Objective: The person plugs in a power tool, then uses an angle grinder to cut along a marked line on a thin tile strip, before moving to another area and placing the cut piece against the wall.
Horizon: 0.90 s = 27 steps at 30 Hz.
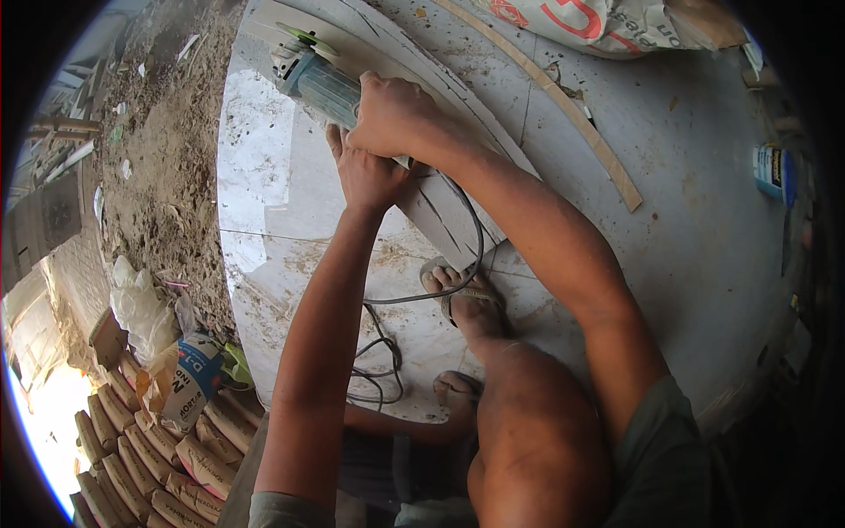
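A teal angle grinder [327,91] with a green disc [306,40] lies over a long grey board [440,211] at the upper left. My right hand [394,114] is closed round the rear of its body. Just below, my left hand [368,179] is pressed up against the right one at the grinder's rear end; one finger shows, and its others are largely hidden. The dark power cord [480,242] leaves the grinder there and loops down past my foot. Dark streaks mark the board, whose right edge curves.
My sandalled foot [462,295] is at the board's near end. A thin curved strip [563,101] lies on the tiled floor [687,202], with a printed sack [607,22] beyond. A blue-lidded tub [775,174] stands right. Stacked brown packages [141,458] and rough soil [167,158] lie left.
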{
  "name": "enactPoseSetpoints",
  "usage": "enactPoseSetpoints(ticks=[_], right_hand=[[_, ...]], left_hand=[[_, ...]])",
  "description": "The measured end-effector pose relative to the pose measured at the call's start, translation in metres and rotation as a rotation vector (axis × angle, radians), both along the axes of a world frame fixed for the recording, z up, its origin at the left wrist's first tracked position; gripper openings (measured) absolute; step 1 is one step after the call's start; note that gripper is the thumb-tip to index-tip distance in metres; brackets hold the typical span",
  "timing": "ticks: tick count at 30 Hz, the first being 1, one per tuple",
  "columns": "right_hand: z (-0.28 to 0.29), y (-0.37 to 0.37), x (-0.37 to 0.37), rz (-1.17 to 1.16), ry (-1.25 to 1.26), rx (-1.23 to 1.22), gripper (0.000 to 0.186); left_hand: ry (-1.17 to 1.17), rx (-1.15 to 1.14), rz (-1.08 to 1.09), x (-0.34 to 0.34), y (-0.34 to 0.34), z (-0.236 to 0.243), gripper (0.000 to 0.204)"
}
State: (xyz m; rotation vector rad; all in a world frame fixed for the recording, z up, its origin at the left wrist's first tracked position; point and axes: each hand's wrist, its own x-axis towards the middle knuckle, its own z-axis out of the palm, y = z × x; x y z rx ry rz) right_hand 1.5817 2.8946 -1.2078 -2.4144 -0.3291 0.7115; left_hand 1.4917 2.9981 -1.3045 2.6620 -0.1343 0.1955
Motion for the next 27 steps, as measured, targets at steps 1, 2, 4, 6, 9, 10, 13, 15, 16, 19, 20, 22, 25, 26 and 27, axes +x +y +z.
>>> enactPoseSetpoints(ticks=[1,2,4,6,9,10,13,15,16,19,20,22,25,26,27], right_hand=[[-0.002,-0.003,-0.001,-0.012,0.005,0.008,0.066],[0.002,-0.002,-0.002,-0.012,0.004,0.013,0.066],[0.008,-0.001,-0.003,-0.011,0.024,0.027,0.062],[0.007,-0.003,-0.004,-0.017,0.022,0.018,0.061],[0.003,-0.004,-0.006,-0.036,0.019,0.011,0.058],[0.002,-0.004,-0.006,-0.050,0.019,0.013,0.057],[0.002,-0.005,-0.007,-0.052,0.033,0.027,0.056],[-0.004,-0.006,-0.008,-0.059,0.022,0.023,0.056],[-0.007,-0.007,-0.008,-0.066,0.009,0.020,0.057],[0.004,-0.009,-0.012,-0.034,0.029,0.026,0.058],[0.003,-0.009,-0.012,-0.035,0.029,0.024,0.058],[0.002,-0.011,-0.012,-0.029,0.032,0.018,0.059],[-0.001,-0.012,-0.014,-0.024,0.021,0.001,0.060],[0.000,-0.012,-0.014,-0.023,0.022,0.001,0.060],[0.000,-0.012,-0.015,-0.025,0.023,-0.003,0.061]], left_hand=[[0.055,0.015,-0.007,0.000,-0.003,0.002,0.073],[0.055,0.020,-0.007,0.000,0.000,0.001,0.073],[-0.052,0.035,-0.019,0.000,0.006,-0.003,0.067],[-0.021,0.037,-0.031,0.001,0.005,-0.004,0.062],[-0.017,0.063,-0.042,0.002,0.004,-0.005,0.056],[-0.043,0.084,-0.042,0.002,0.004,-0.006,0.054],[-0.029,0.082,-0.039,0.002,0.005,-0.006,0.053],[-0.033,0.072,-0.041,0.002,0.003,-0.006,0.053],[-0.037,0.062,-0.042,0.002,0.001,-0.006,0.054],[0.008,0.093,-0.041,0.000,0.006,-0.004,0.056],[0.008,0.092,-0.042,0.000,0.005,-0.004,0.056],[0.033,0.084,-0.036,0.001,0.004,-0.004,0.059],[-0.056,0.071,-0.038,0.002,0.003,-0.007,0.062],[-0.055,0.071,-0.037,0.002,0.004,-0.007,0.062],[-0.061,0.081,-0.041,0.002,0.006,-0.007,0.063]])
